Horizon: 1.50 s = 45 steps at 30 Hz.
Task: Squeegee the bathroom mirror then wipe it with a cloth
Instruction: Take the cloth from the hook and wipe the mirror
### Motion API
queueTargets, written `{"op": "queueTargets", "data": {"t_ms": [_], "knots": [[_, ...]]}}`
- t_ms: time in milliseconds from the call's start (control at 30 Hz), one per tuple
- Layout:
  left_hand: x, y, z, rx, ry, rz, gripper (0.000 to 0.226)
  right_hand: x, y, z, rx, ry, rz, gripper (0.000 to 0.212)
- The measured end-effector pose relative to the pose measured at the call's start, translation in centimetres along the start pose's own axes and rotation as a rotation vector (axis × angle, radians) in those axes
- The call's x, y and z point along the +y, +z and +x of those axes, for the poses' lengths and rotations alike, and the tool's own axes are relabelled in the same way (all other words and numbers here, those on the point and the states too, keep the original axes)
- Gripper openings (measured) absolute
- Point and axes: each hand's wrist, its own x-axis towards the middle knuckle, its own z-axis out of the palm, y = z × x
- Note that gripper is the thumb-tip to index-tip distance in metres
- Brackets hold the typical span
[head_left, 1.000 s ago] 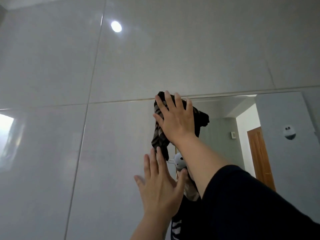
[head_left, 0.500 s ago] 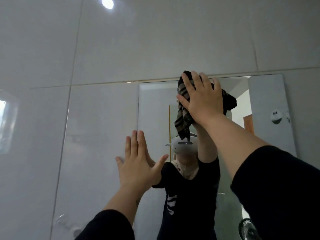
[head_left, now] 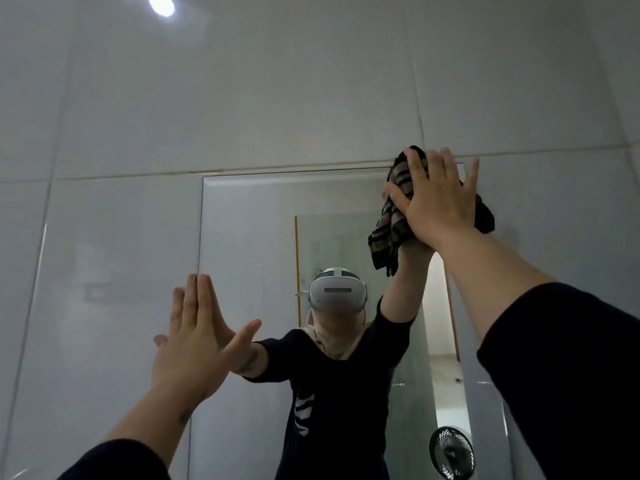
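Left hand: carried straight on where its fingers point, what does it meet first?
The way looks free: the left hand points up along the left edge of the mirror, reaching its top edge, then wall tile. The cloth lies well right. Depth unclear.

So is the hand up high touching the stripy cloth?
Touching. The head view shows the right hand spread flat on the cloth, with no gap between them, pressing it against the top right corner of the mirror.

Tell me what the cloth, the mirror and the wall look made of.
Cloth: soft woven fabric, matte, brown-black stripes, hanging in limp folds.
Mirror: glass, glossy, bevelled edge, clear reflection.
Wall: probably glazed ceramic tile, pale grey; grout lines, a lamp's glare.
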Motion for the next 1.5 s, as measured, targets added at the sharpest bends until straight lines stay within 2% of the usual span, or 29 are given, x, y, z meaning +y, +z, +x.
{"op": "queueTargets", "data": {"t_ms": [267, 400, 533, 700, 1000, 1200, 1333, 1500], "knots": [[0.4, -0.2, -0.1, -0.027, -0.002, 0.007, 0.108, 2.8, 0.7, -1.0, 0.019, 0.178, 0.116, 0.066], [0.8, -0.3, -0.3, -0.021, -0.002, 0.004, 0.108, 2.9, 1.3, -2.2, 0.040, 0.339, 0.209, 0.066], [0.7, -0.3, -0.3, -0.017, 0.003, 0.005, 0.107, 2.1, 2.1, -5.8, 0.117, 0.408, 0.166, 0.066], [0.5, 0.1, -0.2, -0.001, 0.015, 0.016, 0.108, 0.7, 2.9, -8.9, 0.118, 0.355, 0.075, 0.067], [0.1, 0.5, 0.2, 0.040, 0.040, 0.005, 0.106, -5.2, 2.7, -10.1, 0.095, 0.174, 0.099, 0.065], [-0.1, 0.4, 0.2, 0.070, 0.070, -0.032, 0.102, -10.0, 1.8, -9.4, 0.045, -0.028, 0.106, 0.065], [-1.9, 0.4, -1.0, 0.157, 0.128, -0.041, 0.097, -13.4, 1.4, -8.9, 0.033, -0.116, 0.142, 0.066], [-4.5, 1.9, -3.5, 0.103, 0.058, 0.028, 0.097, -19.4, 1.1, -8.7, 0.028, -0.299, 0.156, 0.066]]}}
